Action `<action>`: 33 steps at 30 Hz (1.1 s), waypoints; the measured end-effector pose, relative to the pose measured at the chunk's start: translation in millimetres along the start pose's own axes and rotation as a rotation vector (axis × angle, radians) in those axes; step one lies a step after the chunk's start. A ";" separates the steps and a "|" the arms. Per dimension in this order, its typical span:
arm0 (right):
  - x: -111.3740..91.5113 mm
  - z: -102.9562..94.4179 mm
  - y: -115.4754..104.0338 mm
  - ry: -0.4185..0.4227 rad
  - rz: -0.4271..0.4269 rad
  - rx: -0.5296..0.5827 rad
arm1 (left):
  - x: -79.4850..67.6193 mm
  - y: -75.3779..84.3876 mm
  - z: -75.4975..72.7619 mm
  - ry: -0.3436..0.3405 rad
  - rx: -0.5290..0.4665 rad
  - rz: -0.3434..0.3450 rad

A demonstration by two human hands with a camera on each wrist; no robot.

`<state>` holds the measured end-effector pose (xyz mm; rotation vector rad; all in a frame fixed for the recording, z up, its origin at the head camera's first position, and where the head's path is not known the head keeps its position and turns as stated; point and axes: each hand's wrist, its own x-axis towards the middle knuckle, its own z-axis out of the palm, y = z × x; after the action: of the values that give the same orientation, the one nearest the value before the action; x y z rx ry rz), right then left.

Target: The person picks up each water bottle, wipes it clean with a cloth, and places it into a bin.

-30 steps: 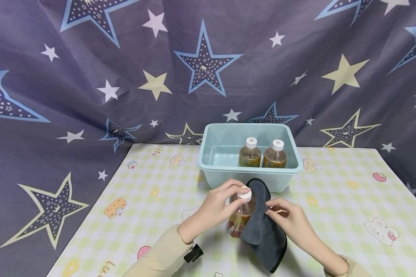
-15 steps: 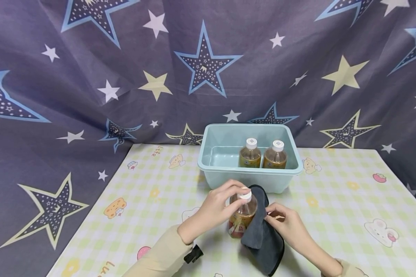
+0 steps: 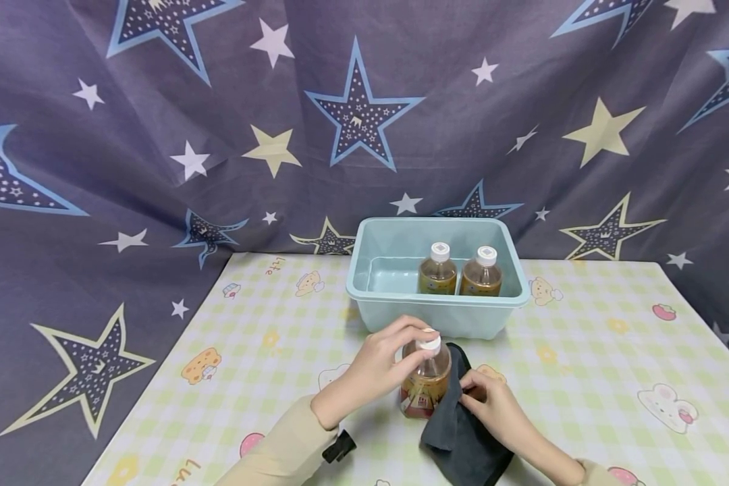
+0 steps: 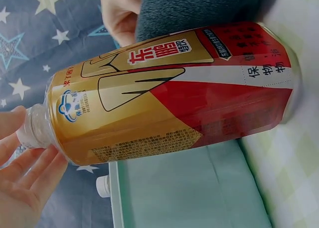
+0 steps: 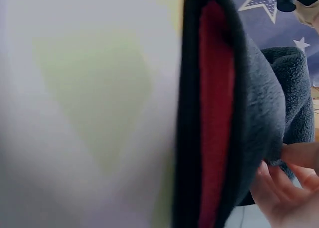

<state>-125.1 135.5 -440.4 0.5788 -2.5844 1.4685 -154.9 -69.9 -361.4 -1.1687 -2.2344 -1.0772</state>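
Observation:
A drink bottle [image 3: 425, 385] with a white cap and a red and gold label [image 4: 174, 93] stands upright on the table. My left hand [image 3: 379, 358] grips it by the cap and neck, fingers curled over the top. A dark grey cloth [image 3: 462, 432] with a black edge lies against the bottle's right side. Between thumb and fingers my right hand [image 3: 495, 408] pinches the cloth. The right wrist view shows the cloth [image 5: 261, 103] close up, with a red strip along its edge and my fingertips [image 5: 299, 153] on it.
Behind the bottle stands a light blue plastic bin [image 3: 425, 314], close to the star-patterned curtain [image 3: 158, 135]. Two capped bottles [image 3: 482, 277] stand in its right half. A checked tablecloth [image 3: 583, 351] covers the table.
My right hand has moved down and slightly left along the bottle's side, taking the cloth lower. More of the label shows now. The left hand stays on the cap.

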 end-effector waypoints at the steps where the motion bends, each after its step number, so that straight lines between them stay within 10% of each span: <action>1: -0.4 0.8 0.9 -0.005 0.008 0.001 | -0.1 0.1 0.0 0.000 0.000 0.000; 18: 0.2 -11.2 -25.6 0.062 0.133 0.016 | 0.3 0.6 0.3 0.006 0.008 0.009; 33: 6.6 -26.4 -46.3 0.177 -0.047 0.022 | 0.5 0.3 0.1 0.022 0.014 0.026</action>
<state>-115.9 134.8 -387.5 0.4854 -2.4070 1.4645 -155.0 -69.4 -361.0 -1.1712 -2.2005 -1.0578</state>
